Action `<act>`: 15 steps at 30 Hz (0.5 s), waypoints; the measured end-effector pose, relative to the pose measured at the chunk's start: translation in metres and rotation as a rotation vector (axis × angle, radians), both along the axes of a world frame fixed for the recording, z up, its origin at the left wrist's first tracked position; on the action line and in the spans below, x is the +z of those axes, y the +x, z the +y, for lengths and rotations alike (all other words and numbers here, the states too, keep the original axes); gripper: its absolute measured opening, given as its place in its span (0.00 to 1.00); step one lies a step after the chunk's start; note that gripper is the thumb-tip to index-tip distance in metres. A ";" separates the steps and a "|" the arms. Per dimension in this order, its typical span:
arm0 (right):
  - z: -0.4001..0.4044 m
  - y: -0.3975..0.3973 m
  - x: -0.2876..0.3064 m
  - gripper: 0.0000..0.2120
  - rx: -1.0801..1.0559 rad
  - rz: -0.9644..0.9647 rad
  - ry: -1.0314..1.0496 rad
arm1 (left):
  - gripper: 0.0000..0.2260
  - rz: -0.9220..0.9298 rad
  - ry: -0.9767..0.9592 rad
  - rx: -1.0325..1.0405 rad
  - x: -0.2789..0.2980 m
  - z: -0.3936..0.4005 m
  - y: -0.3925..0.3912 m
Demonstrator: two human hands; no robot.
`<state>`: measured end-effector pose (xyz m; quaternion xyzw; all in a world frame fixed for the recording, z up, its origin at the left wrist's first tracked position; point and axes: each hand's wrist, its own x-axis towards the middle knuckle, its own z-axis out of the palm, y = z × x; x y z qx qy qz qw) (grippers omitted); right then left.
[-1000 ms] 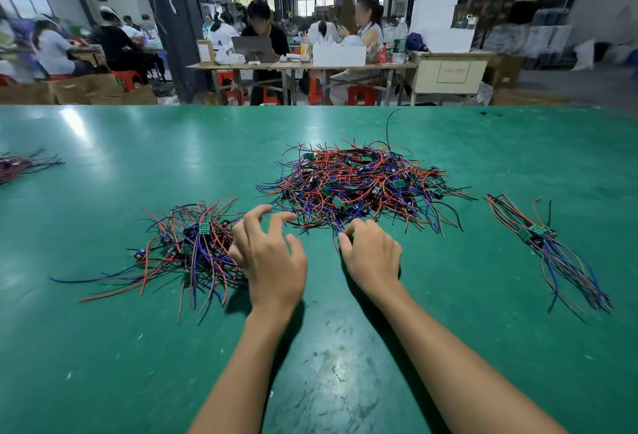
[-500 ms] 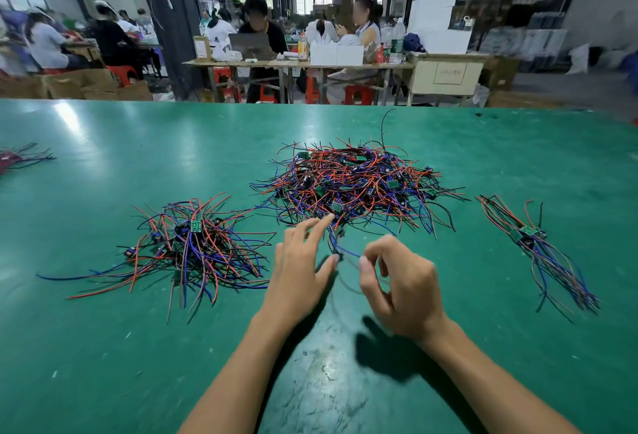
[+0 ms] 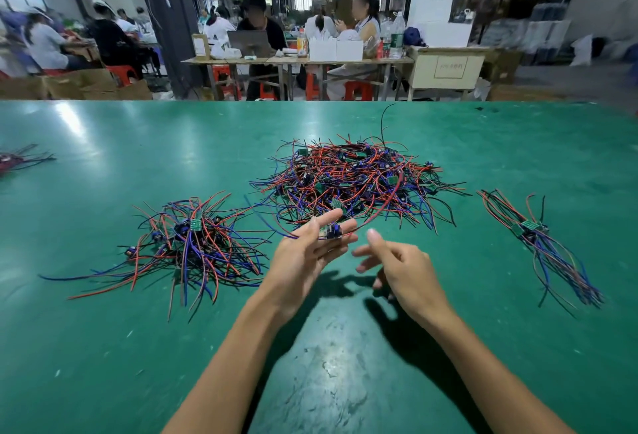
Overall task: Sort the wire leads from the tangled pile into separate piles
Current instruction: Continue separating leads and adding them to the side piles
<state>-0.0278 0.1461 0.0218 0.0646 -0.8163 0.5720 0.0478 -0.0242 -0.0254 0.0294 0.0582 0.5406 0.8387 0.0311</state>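
Hands (image 3: 303, 254) raised, fingers straight, apart

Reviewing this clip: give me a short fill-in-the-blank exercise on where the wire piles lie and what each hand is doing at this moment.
1. The small board with wire leads lies on the fingers of the ____ hand.
2. The right hand holds ____.
3. The largest tangled pile lies ____ the two hands on the green table.
4. The neat, aligned bundle lies to the person's ____.

Missing words: left; nothing; beyond; right
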 end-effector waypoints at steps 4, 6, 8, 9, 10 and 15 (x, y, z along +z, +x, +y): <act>-0.008 0.000 -0.001 0.15 0.024 -0.041 -0.290 | 0.17 0.059 -0.142 -0.114 0.003 0.003 0.004; -0.009 0.001 -0.001 0.13 -0.053 -0.007 -0.329 | 0.16 0.049 -0.115 -0.112 0.003 0.003 0.004; -0.007 0.001 0.000 0.12 -0.102 -0.025 -0.406 | 0.16 0.028 -0.084 -0.072 0.002 -0.001 0.002; -0.006 0.001 0.001 0.13 -0.110 -0.032 -0.434 | 0.16 0.016 -0.080 -0.053 0.002 -0.003 0.001; -0.005 0.001 0.002 0.13 -0.112 -0.041 -0.453 | 0.15 0.005 -0.082 -0.043 0.002 -0.004 0.000; -0.003 -0.002 0.002 0.13 -0.105 -0.142 -0.624 | 0.15 -0.029 -0.055 -0.066 0.002 -0.005 0.000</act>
